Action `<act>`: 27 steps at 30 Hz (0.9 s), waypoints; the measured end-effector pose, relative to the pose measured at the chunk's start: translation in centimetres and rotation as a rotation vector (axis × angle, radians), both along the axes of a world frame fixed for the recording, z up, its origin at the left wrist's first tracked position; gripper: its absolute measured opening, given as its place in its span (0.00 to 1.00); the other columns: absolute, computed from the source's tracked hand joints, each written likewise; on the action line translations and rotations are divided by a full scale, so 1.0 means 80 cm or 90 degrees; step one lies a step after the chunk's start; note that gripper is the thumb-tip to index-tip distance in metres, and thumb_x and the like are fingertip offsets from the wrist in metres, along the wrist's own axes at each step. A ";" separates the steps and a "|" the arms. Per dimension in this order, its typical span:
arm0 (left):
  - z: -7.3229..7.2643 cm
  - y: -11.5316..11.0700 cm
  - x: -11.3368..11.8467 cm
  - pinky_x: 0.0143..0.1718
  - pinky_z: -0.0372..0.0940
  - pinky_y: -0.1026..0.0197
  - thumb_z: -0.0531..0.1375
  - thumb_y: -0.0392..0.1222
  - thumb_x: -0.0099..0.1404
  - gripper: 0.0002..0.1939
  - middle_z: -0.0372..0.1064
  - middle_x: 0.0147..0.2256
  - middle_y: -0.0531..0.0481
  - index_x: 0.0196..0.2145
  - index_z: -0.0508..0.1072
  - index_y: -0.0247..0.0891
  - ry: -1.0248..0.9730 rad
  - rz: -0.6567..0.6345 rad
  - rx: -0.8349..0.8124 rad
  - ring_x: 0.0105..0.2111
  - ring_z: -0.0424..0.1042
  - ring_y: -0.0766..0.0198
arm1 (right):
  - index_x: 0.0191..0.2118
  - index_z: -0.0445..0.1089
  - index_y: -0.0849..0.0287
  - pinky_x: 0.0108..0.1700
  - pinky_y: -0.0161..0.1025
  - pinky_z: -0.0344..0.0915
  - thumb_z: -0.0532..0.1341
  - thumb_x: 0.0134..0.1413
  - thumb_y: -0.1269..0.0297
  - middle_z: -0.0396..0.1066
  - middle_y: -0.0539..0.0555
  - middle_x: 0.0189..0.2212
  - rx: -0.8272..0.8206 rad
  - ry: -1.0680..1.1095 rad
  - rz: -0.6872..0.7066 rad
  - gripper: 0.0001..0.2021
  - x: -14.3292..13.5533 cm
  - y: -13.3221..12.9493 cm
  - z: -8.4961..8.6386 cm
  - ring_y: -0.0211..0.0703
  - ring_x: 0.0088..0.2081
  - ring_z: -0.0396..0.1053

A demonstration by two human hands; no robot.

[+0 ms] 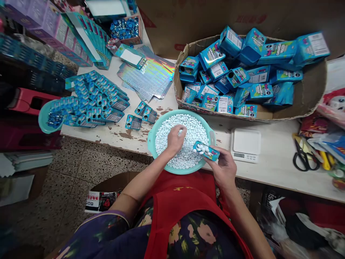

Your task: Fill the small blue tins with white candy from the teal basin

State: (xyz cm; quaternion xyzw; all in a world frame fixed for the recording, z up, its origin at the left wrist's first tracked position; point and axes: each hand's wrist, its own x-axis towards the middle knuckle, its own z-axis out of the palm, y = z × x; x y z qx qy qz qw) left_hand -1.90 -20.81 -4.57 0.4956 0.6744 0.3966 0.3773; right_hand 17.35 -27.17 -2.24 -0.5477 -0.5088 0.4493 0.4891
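A turquoise plastic basin point(151, 141) full of small white candies point(172, 126) sits at the table's front edge. My left hand point(175, 139) is over the candies in the middle of the basin, its fingers curled closed; what is inside them is hidden. Over the basin's right rim, my right hand point(225, 166) grips a small blue candy box point(208, 151), tilted with its open end toward the left hand. White candies show at that opening, several spilling at its edge. Left of the basin stand several similar small boxes point(133, 122).
A large cardboard tray point(269, 114) of blue boxes lies behind the basin. To the right are a white scale point(246, 142) and scissors point(303, 158). Leftward are many packed small boxes point(97, 99), holographic sheets point(153, 75), a bin of blue caps point(125, 28) and a small turquoise bowl point(43, 117).
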 end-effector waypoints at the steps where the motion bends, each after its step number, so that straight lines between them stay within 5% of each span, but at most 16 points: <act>1: -0.016 0.000 0.001 0.47 0.64 0.56 0.55 0.43 0.66 0.07 0.72 0.41 0.46 0.39 0.71 0.39 0.122 -0.082 -0.019 0.44 0.69 0.59 | 0.45 0.70 0.54 0.52 0.50 0.70 0.70 0.45 0.67 0.74 0.54 0.43 -0.006 -0.005 -0.006 0.19 0.000 0.002 0.000 0.48 0.47 0.72; 5: -0.045 -0.004 0.013 0.49 0.61 0.51 0.53 0.48 0.68 0.16 0.69 0.48 0.40 0.47 0.70 0.37 0.437 -0.324 -0.055 0.49 0.65 0.51 | 0.45 0.70 0.54 0.50 0.49 0.71 0.71 0.45 0.66 0.74 0.54 0.43 -0.007 -0.003 -0.010 0.20 -0.003 0.007 -0.001 0.47 0.46 0.73; 9: -0.041 -0.004 0.015 0.40 0.62 0.57 0.50 0.49 0.69 0.15 0.71 0.41 0.40 0.41 0.71 0.37 0.465 -0.353 -0.104 0.43 0.68 0.53 | 0.45 0.70 0.54 0.49 0.47 0.72 0.71 0.45 0.65 0.73 0.54 0.43 -0.023 -0.004 -0.008 0.19 -0.005 0.009 -0.001 0.47 0.46 0.73; 12: -0.037 -0.001 0.007 0.35 0.61 0.60 0.55 0.47 0.66 0.11 0.70 0.30 0.46 0.30 0.69 0.38 0.302 -0.236 -0.138 0.34 0.70 0.58 | 0.46 0.70 0.53 0.50 0.46 0.70 0.70 0.47 0.66 0.73 0.54 0.43 -0.032 -0.008 0.010 0.19 -0.004 0.010 -0.003 0.46 0.47 0.72; 14: -0.028 0.001 0.000 0.30 0.59 0.63 0.57 0.46 0.63 0.14 0.64 0.22 0.51 0.23 0.64 0.38 0.078 -0.101 -0.140 0.26 0.66 0.64 | 0.47 0.70 0.53 0.51 0.46 0.69 0.70 0.47 0.65 0.73 0.54 0.44 -0.043 -0.021 0.025 0.19 -0.003 0.010 -0.003 0.46 0.48 0.72; 19: 0.036 0.004 -0.002 0.17 0.51 0.66 0.57 0.51 0.59 0.14 0.54 0.17 0.57 0.24 0.62 0.39 -0.546 0.116 -0.123 0.15 0.55 0.71 | 0.46 0.70 0.53 0.49 0.46 0.69 0.69 0.49 0.63 0.74 0.54 0.43 -0.053 -0.124 0.050 0.17 -0.014 0.010 0.004 0.47 0.46 0.72; 23: 0.068 -0.001 0.019 0.22 0.59 0.66 0.59 0.48 0.59 0.13 0.63 0.22 0.54 0.24 0.65 0.38 -0.576 0.139 -0.028 0.20 0.62 0.71 | 0.46 0.70 0.52 0.47 0.44 0.70 0.66 0.52 0.63 0.74 0.53 0.42 -0.008 -0.179 0.108 0.15 -0.033 0.011 0.013 0.46 0.44 0.72; 27: 0.056 -0.012 0.040 0.22 0.57 0.67 0.62 0.49 0.61 0.19 0.60 0.18 0.56 0.19 0.63 0.37 -0.452 0.157 -0.009 0.18 0.59 0.72 | 0.46 0.69 0.52 0.47 0.44 0.70 0.66 0.53 0.63 0.74 0.52 0.41 0.003 -0.209 0.126 0.14 -0.037 0.008 0.014 0.46 0.43 0.72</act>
